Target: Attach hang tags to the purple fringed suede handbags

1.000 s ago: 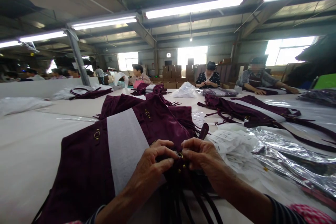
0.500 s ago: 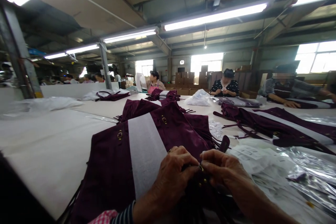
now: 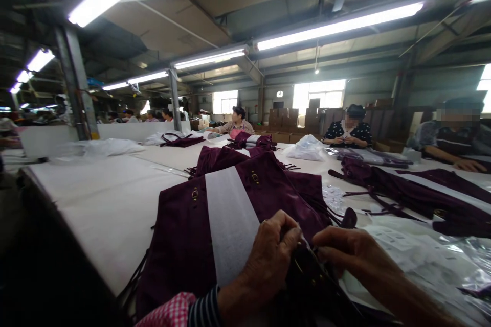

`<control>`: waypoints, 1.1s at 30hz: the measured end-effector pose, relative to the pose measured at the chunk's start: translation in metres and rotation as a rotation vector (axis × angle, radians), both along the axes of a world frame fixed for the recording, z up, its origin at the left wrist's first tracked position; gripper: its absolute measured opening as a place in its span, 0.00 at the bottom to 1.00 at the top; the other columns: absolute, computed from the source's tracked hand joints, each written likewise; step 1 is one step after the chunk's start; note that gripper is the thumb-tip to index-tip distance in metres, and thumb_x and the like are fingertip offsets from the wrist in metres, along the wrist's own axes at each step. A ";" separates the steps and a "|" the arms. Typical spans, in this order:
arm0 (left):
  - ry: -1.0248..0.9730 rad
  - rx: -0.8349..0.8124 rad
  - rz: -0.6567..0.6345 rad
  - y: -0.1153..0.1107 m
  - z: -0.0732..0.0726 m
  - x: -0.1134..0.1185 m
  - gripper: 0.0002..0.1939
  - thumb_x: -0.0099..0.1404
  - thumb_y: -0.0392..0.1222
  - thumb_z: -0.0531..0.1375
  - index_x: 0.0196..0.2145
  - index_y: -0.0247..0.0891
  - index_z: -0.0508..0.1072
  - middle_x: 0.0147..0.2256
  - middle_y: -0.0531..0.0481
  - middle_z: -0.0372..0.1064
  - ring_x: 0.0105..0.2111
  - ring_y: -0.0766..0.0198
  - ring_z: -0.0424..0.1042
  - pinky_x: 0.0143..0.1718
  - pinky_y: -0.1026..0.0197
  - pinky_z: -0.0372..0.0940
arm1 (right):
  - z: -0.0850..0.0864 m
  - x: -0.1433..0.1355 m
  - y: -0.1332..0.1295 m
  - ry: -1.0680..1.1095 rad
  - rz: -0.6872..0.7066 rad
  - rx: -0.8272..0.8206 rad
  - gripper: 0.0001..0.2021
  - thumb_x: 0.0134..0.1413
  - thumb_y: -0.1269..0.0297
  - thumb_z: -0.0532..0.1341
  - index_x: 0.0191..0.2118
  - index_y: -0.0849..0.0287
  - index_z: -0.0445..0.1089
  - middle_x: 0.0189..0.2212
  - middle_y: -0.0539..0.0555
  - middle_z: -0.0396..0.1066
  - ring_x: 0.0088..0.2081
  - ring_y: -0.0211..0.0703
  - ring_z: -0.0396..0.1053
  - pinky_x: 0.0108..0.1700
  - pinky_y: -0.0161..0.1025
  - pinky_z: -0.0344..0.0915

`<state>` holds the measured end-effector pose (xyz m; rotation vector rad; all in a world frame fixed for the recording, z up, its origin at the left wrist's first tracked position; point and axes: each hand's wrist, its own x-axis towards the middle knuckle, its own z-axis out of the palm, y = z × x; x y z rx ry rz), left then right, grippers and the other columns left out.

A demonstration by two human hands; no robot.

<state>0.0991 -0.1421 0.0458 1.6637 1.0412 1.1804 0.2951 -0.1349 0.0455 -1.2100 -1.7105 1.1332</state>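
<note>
Your left hand (image 3: 268, 255) pinches the studded edge of the purple bag (image 3: 180, 245), lying before you on the bench (image 3: 111, 204); your right hand (image 3: 362, 248) is narrowed beside it, its hold unclear. Pulling unevenly could slip that edge free or crease the white strip (image 3: 230, 214).

- Tube lights (image 3: 341, 26) blazing in rows under a dim, beamed ceiling (image 3: 180, 23)!
- Bright windows (image 3: 324, 94) glowing in the far wall (image 3: 368, 93), a clock (image 3: 280, 94) hanging between two of them.
- Brown cartons (image 3: 283, 118) stacked beneath that clock.
- Grey columns (image 3: 175, 102) rising on the left, a broad white counter (image 3: 105, 202) stretching ahead.
</note>
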 end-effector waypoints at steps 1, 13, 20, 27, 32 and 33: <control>-0.048 -0.021 -0.040 0.001 0.003 0.001 0.06 0.68 0.42 0.56 0.34 0.38 0.69 0.31 0.51 0.71 0.32 0.63 0.69 0.35 0.61 0.62 | 0.001 0.002 -0.001 -0.026 0.031 0.005 0.10 0.47 0.59 0.65 0.33 0.61 0.78 0.24 0.51 0.73 0.24 0.38 0.66 0.28 0.35 0.64; 0.096 -0.156 -0.263 0.018 0.021 0.004 0.10 0.67 0.47 0.55 0.34 0.38 0.66 0.37 0.47 0.75 0.31 0.64 0.68 0.30 0.62 0.60 | 0.026 0.000 -0.004 0.102 0.008 0.086 0.07 0.47 0.65 0.66 0.33 0.61 0.77 0.25 0.49 0.72 0.26 0.36 0.64 0.29 0.33 0.58; 0.147 -0.181 -0.367 0.026 0.021 0.006 0.11 0.62 0.48 0.60 0.31 0.36 0.70 0.26 0.55 0.65 0.26 0.67 0.61 0.30 0.63 0.53 | 0.016 -0.003 -0.002 0.205 -0.002 0.062 0.07 0.44 0.70 0.65 0.33 0.61 0.77 0.27 0.50 0.74 0.30 0.39 0.68 0.35 0.35 0.63; 0.037 -0.242 -0.356 0.021 0.027 0.003 0.10 0.64 0.46 0.60 0.31 0.36 0.71 0.30 0.52 0.69 0.30 0.66 0.64 0.33 0.64 0.56 | 0.009 0.012 -0.017 0.000 0.008 0.163 0.11 0.47 0.71 0.63 0.39 0.58 0.77 0.35 0.52 0.74 0.39 0.44 0.69 0.42 0.39 0.63; 0.017 -0.237 -0.333 0.018 0.027 0.003 0.10 0.66 0.46 0.60 0.33 0.36 0.72 0.34 0.50 0.72 0.33 0.65 0.67 0.34 0.64 0.57 | -0.002 0.015 -0.026 -0.165 -0.011 0.279 0.07 0.54 0.67 0.64 0.40 0.54 0.76 0.37 0.50 0.68 0.40 0.42 0.66 0.43 0.38 0.60; 0.017 -0.236 -0.323 0.017 0.027 0.003 0.10 0.66 0.46 0.60 0.33 0.36 0.72 0.34 0.49 0.73 0.33 0.65 0.68 0.34 0.64 0.57 | -0.005 0.014 -0.027 -0.186 -0.017 0.296 0.06 0.54 0.67 0.65 0.39 0.54 0.75 0.37 0.49 0.67 0.40 0.42 0.66 0.43 0.38 0.60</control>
